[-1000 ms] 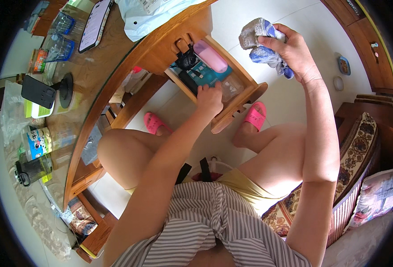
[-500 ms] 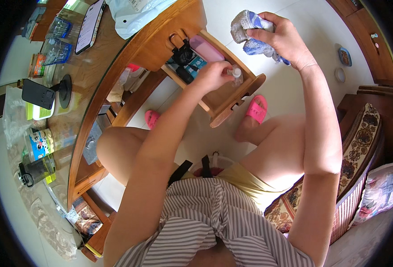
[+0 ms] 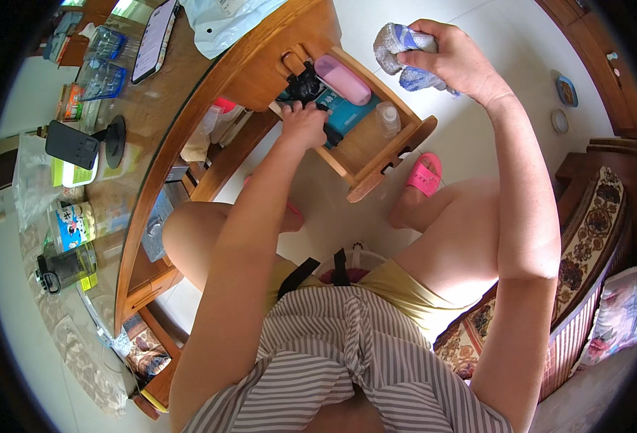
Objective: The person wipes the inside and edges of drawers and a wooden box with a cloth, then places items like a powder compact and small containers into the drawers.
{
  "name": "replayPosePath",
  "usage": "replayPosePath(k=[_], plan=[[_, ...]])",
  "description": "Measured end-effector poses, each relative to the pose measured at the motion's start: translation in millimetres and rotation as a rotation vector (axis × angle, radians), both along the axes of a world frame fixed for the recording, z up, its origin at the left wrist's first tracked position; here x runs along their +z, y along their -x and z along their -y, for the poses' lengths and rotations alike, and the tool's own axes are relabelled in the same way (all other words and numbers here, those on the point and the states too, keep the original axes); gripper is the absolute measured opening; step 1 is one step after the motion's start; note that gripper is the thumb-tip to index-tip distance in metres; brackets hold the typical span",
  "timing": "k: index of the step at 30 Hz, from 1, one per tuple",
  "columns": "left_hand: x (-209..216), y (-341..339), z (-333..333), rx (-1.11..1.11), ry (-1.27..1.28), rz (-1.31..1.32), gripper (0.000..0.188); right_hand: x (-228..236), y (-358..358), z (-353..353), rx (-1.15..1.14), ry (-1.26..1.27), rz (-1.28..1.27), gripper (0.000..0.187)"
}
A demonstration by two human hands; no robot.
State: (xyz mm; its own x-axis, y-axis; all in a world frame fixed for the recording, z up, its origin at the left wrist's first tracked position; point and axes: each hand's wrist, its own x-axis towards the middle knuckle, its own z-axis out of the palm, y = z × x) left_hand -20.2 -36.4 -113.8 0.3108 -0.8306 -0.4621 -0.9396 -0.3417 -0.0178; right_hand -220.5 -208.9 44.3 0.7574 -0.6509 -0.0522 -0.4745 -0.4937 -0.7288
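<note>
An open wooden drawer [image 3: 376, 155] sticks out from the round wooden table [image 3: 188, 123]. Inside lie a pink oblong case [image 3: 342, 79], a teal box [image 3: 347, 115], a small clear bottle [image 3: 388, 119] and a black tangle of items [image 3: 305, 83]. My left hand [image 3: 304, 123] reaches into the drawer, fingers on the black items beside the teal box; whether it grips anything I cannot tell. My right hand [image 3: 455, 61] is raised above the drawer's far side, closed on a crumpled grey and blue cloth [image 3: 398, 50].
The tabletop carries a phone [image 3: 156, 32], blue glasses [image 3: 105, 61], a black stand [image 3: 80, 144], jars and a white plastic bag [image 3: 224, 22]. Pink slippers [image 3: 424, 175] sit on the white floor under the drawer. A patterned sofa [image 3: 592, 245] is on my right.
My left hand has moved from the drawer's front part deeper in, toward the black items at the back. My right hand with the cloth stays raised, shifting slightly.
</note>
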Motion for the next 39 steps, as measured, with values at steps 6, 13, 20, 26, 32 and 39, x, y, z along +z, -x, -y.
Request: replayPosePath(k=[6,13,20,26,32,39], plan=[[-2,9,9,-0.05,-0.087,-0.052,0.031,-5,3,10,0.064,-0.003,0.014,0.045],[-1,7,4,-0.05,0.135,-0.148,0.035,-12,3,14,0.044,0.079,0.016,0.045],[5,-9,5,0.101,0.329,0.021,0.035,-8,5,14,0.016,0.043,-0.014,0.045],[-15,-7,-1,0.087,0.474,0.21,0.029,-11,4,14,0.008,0.024,-0.031,0.045],[-8,58,21,0.048,0.673,-0.619,0.059,-1,7,12,0.003,0.025,-0.076,0.047],[-16,58,39,-0.185,0.677,-0.746,0.055,-11,9,11,0.066,0.054,-0.081,0.046]])
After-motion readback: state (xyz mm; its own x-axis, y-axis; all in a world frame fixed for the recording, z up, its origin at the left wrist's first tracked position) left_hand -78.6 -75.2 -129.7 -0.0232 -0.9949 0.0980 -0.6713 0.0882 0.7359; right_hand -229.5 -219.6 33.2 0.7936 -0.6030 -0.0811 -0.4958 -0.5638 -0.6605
